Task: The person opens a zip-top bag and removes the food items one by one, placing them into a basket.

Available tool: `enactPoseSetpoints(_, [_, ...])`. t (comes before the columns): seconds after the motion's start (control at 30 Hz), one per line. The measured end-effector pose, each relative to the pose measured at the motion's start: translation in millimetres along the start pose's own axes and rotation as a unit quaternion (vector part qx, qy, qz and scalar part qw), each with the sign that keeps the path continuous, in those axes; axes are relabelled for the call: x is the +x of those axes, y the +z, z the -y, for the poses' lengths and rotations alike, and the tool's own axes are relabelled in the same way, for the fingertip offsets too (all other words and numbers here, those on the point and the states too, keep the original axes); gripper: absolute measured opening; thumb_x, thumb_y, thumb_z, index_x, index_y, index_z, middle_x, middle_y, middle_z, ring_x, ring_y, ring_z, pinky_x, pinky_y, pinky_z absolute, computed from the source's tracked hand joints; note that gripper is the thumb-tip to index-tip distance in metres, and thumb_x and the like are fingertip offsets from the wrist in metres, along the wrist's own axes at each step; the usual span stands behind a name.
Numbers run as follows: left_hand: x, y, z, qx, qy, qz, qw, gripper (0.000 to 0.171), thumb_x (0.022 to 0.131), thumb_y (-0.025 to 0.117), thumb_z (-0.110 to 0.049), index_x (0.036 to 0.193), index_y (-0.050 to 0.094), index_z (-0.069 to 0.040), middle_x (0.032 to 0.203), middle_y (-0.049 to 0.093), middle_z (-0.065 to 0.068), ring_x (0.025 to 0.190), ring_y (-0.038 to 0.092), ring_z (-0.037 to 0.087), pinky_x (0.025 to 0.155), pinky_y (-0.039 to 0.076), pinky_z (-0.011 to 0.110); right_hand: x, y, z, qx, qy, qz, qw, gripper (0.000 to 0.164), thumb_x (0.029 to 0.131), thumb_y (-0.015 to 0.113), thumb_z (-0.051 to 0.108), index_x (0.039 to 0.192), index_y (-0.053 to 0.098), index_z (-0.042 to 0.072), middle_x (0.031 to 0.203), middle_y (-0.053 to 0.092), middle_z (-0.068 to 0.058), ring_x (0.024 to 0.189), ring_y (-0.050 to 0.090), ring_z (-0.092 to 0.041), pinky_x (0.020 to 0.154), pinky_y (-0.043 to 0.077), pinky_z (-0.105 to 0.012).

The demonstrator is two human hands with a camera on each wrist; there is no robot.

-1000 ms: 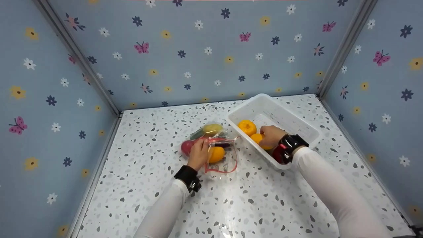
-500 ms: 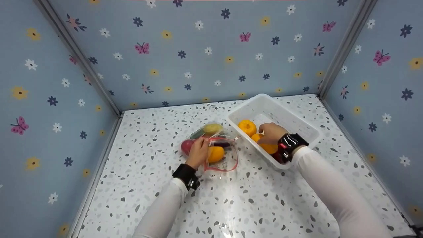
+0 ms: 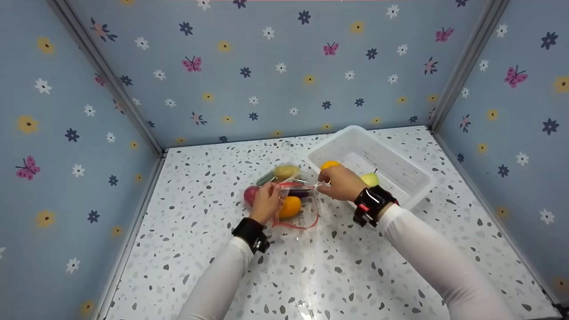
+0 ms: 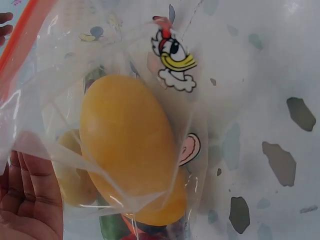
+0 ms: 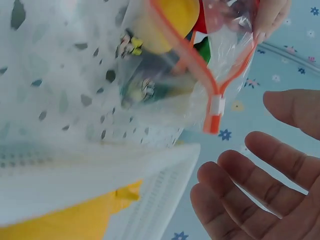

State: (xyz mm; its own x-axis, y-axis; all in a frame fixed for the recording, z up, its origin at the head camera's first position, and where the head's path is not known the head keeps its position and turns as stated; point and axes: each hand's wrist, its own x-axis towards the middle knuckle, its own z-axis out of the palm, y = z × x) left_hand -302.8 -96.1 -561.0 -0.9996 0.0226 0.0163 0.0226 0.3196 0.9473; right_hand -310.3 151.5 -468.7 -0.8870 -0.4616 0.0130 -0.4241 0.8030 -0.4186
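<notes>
Zip bag (image 3: 311,214) on the speckled table: limp film, loaded, mouth gaping

Head view: the bag lies on the table (image 3: 249,275), left of the white basket (image 3: 402,161), with a red strip (image 3: 295,227) looping round its mouth. The left hand (image 3: 266,202) pinches the mouth's edge between thumb and fingers. The right hand (image 3: 343,182) is over the basket's near side, its fingertips just beside the bag's far corner; whether they touch it cannot be told from here. An orange pumpkin (image 3: 330,165) and a green pear (image 3: 370,179) sit in the basket.

Left wrist view: a large yellow-orange fruit (image 4: 132,145) fills much of the bag and the film creases loosely over it. I'd expect that film to be light, floppy and slick, with the weight all in the contents, so a grip on thin plastic alone could slip or stretch it.

Right wrist view: the right hand's thumb and fingers are spread well apart, with nothing between them. Near them, both halves of the strip meet at a white slider (image 5: 217,105). The strip looks stiffer than the film, making its edges the better place to take hold.
</notes>
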Motion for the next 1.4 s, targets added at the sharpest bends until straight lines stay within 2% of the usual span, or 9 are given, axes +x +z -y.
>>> enactPoseSetpoints(0.13, [1.4,0.6,0.3,0.006,0.007,-0.009,0.9999,0.021,0.104,0.046,-0.022,0.099,0.058,-0.005,0.085,0.067,0.011,0.065,0.063,0.018,0.059,0.055,0.029,-0.5,9.4,7.6,0.021,-0.009,0.014,1.000,0.029,0.089,0.067,0.032,0.106,0.070,0.009,0.100,0.070,-0.006,0.090,0.064,-0.020,0.084,0.053,-0.039])
enactPoseSetpoints(0.3, [3.5,0.0,-0.8,0.026,0.024,-0.019,0.9992,0.019,0.103,0.047,-0.019,0.097,0.058,-0.005,0.077,0.061,0.006,0.059,0.056,0.014,0.054,0.048,0.026,-2.0,22.7,14.4,0.041,-0.041,0.030,0.998,0.021,0.091,0.067,0.031,0.099,0.071,0.012,0.089,0.069,0.000,0.077,0.060,-0.014,0.072,0.052,-0.031])
enactPoseSetpoints(0.5, [3.4,1.2,-6.1,0.067,0.027,-0.027,0.9970,0.021,0.104,0.046,-0.024,0.097,0.058,-0.009,0.081,0.058,0.003,0.071,0.054,0.016,0.065,0.044,0.026,-2.1,39.8,22.7,0.043,-0.094,0.035,0.994,0.013,0.095,0.062,0.019,0.094,0.073,0.012,0.086,0.072,-0.001,0.071,0.056,-0.009,0.068,0.049,-0.027])
enactPoseSetpoints(0.63, [2.3,3.6,-11.6,0.062,0.028,-0.026,0.9973,0.021,0.104,0.045,-0.025,0.096,0.057,-0.010,0.083,0.054,0.003,0.080,0.053,0.019,0.073,0.043,0.029,-1.9,54.0,28.1,0.035,-0.115,0.044,0.992,0.016,0.096,0.058,0.011,0.098,0.073,0.006,0.090,0.072,-0.008,0.074,0.060,-0.015,0.073,0.052,-0.031])
enactPoseSetpoints(0.73, [2.2,5.9,-15.1,0.052,0.033,-0.019,0.9979,0.021,0.104,0.044,-0.025,0.094,0.056,-0.010,0.083,0.053,0.003,0.084,0.053,0.021,0.076,0.043,0.031,-2.3,64.7,31.1,0.030,-0.109,0.056,0.992,0.019,0.095,0.056,0.005,0.106,0.071,0.001,0.101,0.072,-0.013,0.089,0.067,-0.022,0.083,0.055,-0.037])
enactPoseSetpoints(0.83, [1.9,7.9,-17.7,0.040,0.040,-0.007,0.9984,0.022,0.104,0.044,-0.025,0.094,0.055,-0.010,0.085,0.054,0.004,0.086,0.054,0.021,0.078,0.043,0.031,-2.3,73.7,32.6,0.022,-0.099,0.062,0.993,0.028,0.090,0.057,-0.001,0.116,0.066,-0.004,0.114,0.070,-0.019,0.103,0.067,-0.028,0.094,0.052,-0.042])
enactPoseSetpoints(0.9, [1.2,8.9,-18.9,0.031,0.044,0.003,0.9985,0.022,0.104,0.043,-0.026,0.095,0.055,-0.010,0.088,0.055,0.004,0.088,0.054,0.020,0.080,0.043,0.031,-1.5,78.9,32.7,0.012,-0.097,0.061,0.993,0.033,0.085,0.059,-0.003,0.118,0.063,-0.005,0.115,0.068,-0.020,0.103,0.066,-0.029,0.095,0.052,-0.043])
enactPoseSetpoints(1.13, [-2.3,9.1,-21.0,0.022,0.044,0.017,0.9987,0.024,0.105,0.041,-0.028,0.095,0.054,-0.010,0.089,0.055,0.004,0.085,0.054,0.018,0.076,0.044,0.029,10.5,97.2,33.7,0.003,-0.140,0.049,0.989,0.076,0.090,0.069,0.037,0.151,0.032,0.014,0.146,0.049,-0.008,0.130,0.052,-0.023,0.113,0.037,-0.037])
enactPoseSetpoints(1.4, [-0.8,5.8,-18.1,0.006,0.051,0.000,0.9987,0.024,0.105,0.042,-0.024,0.090,0.053,-0.009,0.083,0.052,0.003,0.079,0.054,0.017,0.069,0.045,0.027,21.2,117.1,29.4,-0.017,-0.127,0.038,0.991,0.067,0.089,0.063,0.054,0.143,0.046,0.019,0.138,0.058,-0.003,0.119,0.058,-0.019,0.107,0.043,-0.035])
